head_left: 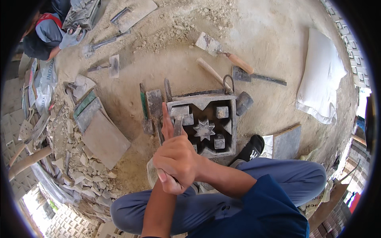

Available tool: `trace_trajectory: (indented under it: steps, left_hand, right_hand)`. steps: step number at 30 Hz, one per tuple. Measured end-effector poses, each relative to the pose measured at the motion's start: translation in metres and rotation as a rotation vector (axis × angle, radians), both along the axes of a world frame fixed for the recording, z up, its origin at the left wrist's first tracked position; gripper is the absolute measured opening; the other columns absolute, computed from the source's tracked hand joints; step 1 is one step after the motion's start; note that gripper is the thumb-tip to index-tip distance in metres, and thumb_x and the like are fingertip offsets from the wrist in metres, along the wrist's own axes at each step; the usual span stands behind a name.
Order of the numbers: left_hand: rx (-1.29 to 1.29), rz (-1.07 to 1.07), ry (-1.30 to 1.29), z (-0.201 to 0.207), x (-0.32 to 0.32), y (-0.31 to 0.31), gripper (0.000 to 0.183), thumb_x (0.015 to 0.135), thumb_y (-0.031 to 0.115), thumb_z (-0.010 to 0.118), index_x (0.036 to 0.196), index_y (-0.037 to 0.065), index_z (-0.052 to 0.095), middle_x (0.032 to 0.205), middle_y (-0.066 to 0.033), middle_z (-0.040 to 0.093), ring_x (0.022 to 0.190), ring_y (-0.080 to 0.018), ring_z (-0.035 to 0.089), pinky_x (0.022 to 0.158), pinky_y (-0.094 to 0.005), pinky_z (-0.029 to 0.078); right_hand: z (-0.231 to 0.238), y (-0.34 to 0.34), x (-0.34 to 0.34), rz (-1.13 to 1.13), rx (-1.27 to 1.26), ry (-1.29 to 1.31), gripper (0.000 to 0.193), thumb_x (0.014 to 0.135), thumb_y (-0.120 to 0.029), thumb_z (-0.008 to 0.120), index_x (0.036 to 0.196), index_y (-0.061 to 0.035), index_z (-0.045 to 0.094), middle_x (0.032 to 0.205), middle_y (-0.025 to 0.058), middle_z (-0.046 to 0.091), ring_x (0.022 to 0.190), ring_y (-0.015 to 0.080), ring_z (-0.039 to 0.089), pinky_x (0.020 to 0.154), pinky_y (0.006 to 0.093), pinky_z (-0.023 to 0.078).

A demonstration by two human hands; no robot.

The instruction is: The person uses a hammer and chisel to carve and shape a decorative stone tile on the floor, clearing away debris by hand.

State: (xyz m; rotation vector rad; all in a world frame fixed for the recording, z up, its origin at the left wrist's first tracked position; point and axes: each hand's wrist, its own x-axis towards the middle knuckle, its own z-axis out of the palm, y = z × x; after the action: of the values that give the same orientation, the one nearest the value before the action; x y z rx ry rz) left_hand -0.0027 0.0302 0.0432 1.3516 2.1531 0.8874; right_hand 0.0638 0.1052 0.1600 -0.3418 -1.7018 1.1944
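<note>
A square grey metal mould (234,137) lies between my legs, with an eight-pointed star block in the middle and small square blocks around it in dark recesses. My right hand (176,156) is closed in a fist round the shaft of a metal tool with a rectangular head (180,111), which is over the mould's upper left corner. My left hand (166,123) is mostly hidden behind the right fist. Its visible fingers are stretched out along the left side of the mould. Beside them lie a flat metal plate (154,104) and a green-handled tool (143,104).
Beyond the mould lie a wooden-handled trowel (238,62), a wooden stick (212,72) and a flat-bladed tool (270,79). Flat slabs (105,139) and rubble (85,162) are at left, a white sack (319,79) at right. Another person's gloved hand (71,38) shows far left.
</note>
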Motion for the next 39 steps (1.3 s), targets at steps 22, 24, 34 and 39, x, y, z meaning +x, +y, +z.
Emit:
trace_trajectory:
  steps: [22, 24, 34, 39]
  left_hand:
    - [-0.038, 0.001, 0.029, -0.005, -0.001, 0.005, 0.086, 0.094, 0.041, 0.058, 0.166, 0.012, 0.021, 0.127, -0.0180, 0.058, 0.098, -0.0273, 0.062, 0.083, -0.0377, 0.050]
    - [-0.019, -0.016, 0.024, -0.005, 0.003, 0.011, 0.086, 0.094, 0.042, 0.058, 0.166, 0.013, 0.021, 0.126, -0.0177, 0.058, 0.098, -0.0272, 0.062, 0.083, -0.0376, 0.050]
    - [-0.037, -0.010, 0.054, -0.002, 0.002, 0.003, 0.089, 0.093, 0.045, 0.061, 0.166, 0.013, 0.021, 0.122, -0.0162, 0.059, 0.096, -0.0269, 0.061, 0.084, -0.0369, 0.049]
    - [-0.034, -0.004, 0.075, 0.002, 0.002, 0.007, 0.090, 0.093, 0.047, 0.062, 0.166, 0.013, 0.021, 0.120, -0.0154, 0.059, 0.095, -0.0268, 0.060, 0.084, -0.0366, 0.048]
  right_hand:
    - [-0.015, -0.003, -0.003, -0.016, 0.009, -0.103, 0.013, 0.057, -0.011, 0.061, 0.063, -0.0102, 0.050, 0.058, 0.0073, 0.052, 0.053, 0.0316, 0.057, 0.054, 0.0446, 0.045]
    - [-0.037, 0.000, -0.002, -0.130, -0.048, -0.197, 0.012, 0.058, -0.013, 0.063, 0.066, -0.0122, 0.053, 0.059, 0.0076, 0.052, 0.055, 0.0307, 0.057, 0.054, 0.0432, 0.044]
    - [-0.018, 0.021, -0.006, -0.055, -0.091, -0.166, 0.009, 0.069, -0.013, 0.060, 0.066, -0.0079, 0.053, 0.055, 0.0090, 0.052, 0.049, 0.0357, 0.054, 0.053, 0.0445, 0.048]
    - [0.003, 0.018, 0.008, -0.112, -0.050, -0.210, 0.010, 0.070, -0.011, 0.058, 0.062, -0.0089, 0.052, 0.055, 0.0119, 0.054, 0.050, 0.0361, 0.058, 0.070, 0.0453, 0.055]
